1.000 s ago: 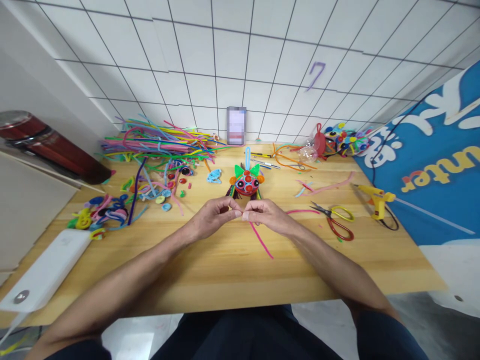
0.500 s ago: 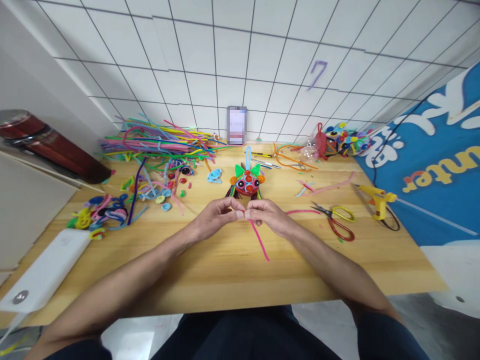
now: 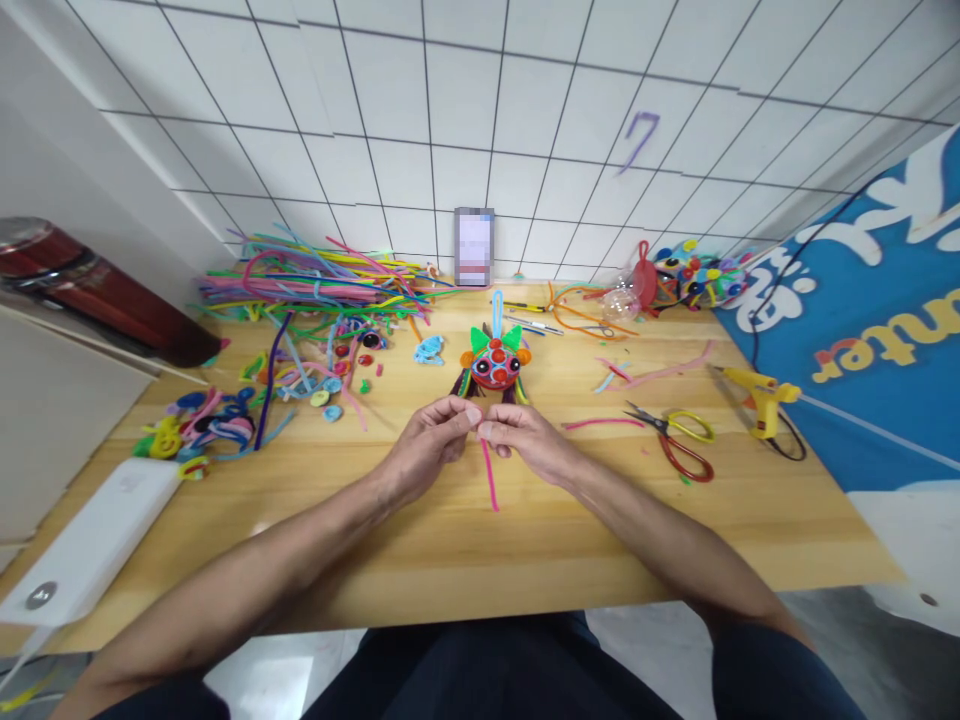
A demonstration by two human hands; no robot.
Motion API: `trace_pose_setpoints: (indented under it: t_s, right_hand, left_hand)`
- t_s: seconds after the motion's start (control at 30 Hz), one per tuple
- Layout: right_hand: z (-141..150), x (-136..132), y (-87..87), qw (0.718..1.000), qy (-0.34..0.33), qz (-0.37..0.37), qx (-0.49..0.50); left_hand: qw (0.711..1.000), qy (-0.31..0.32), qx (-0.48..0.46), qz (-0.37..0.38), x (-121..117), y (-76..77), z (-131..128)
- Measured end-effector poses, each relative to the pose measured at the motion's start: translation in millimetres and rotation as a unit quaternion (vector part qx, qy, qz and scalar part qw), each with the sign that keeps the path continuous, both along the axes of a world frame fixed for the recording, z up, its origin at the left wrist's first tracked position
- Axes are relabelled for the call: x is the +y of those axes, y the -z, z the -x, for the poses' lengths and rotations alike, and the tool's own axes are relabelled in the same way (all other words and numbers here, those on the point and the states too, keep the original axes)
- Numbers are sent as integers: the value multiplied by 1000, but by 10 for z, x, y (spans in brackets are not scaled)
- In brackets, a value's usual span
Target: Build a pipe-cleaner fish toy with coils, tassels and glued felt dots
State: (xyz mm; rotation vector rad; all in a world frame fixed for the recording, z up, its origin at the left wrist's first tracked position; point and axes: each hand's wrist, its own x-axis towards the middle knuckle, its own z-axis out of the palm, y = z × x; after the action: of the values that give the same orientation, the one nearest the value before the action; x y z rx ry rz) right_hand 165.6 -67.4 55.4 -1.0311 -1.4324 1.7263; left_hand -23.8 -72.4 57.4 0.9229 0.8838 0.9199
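Between my fingertips is one end of a pink pipe cleaner (image 3: 490, 478), its free length hanging down toward the table's front. My left hand (image 3: 429, 445) pinches it with thumb and forefinger, and my right hand (image 3: 529, 440) pinches right beside it; the exact grip point is hidden by the fingers. Just beyond my hands sits a red decorated figure (image 3: 496, 366) with green ears, black eyes, orange side balls and a light blue loop on top. Another pink pipe cleaner (image 3: 604, 422) lies right of my right hand, its tip close to the scissors (image 3: 667, 430).
A bundle of coloured pipe cleaners (image 3: 300, 285) lies at the back left, a phone (image 3: 474, 247) leans on the wall, and a yellow glue gun (image 3: 765, 395) rests right. A red thermos (image 3: 97, 295) and white power bank (image 3: 94, 535) are on the left; craft knife (image 3: 525, 307) at the back.
Both hands have shifted slightly left, still pinching. The hanging pink pipe cleaner has swung left and now points more nearly straight down.
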Motion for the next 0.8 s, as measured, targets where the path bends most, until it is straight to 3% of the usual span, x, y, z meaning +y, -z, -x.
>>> trace_pose_setpoints:
  t_s: [0.07, 0.23, 0.43, 0.6, 0.8]
  right_hand:
    - [-19, 13, -6, 1000, -7, 11, -8]
    - [-108, 57, -86, 998, -38, 0, -44]
    - [-126, 44, -141, 994, -47, -48, -87]
    - [-144, 34, -212, 984, -42, -102, -139]
    - [-73, 1, -105, 980, 0, -143, -138]
  left_hand:
    - [999, 32, 31, -28, 49, -10, 38]
    - [965, 99, 149, -194, 172, -15, 162]
    - [947, 107, 191, -236, 196, 20, 182]
    - [957, 106, 168, -212, 209, -24, 188]
    - [997, 21, 47, -66, 65, 22, 48]
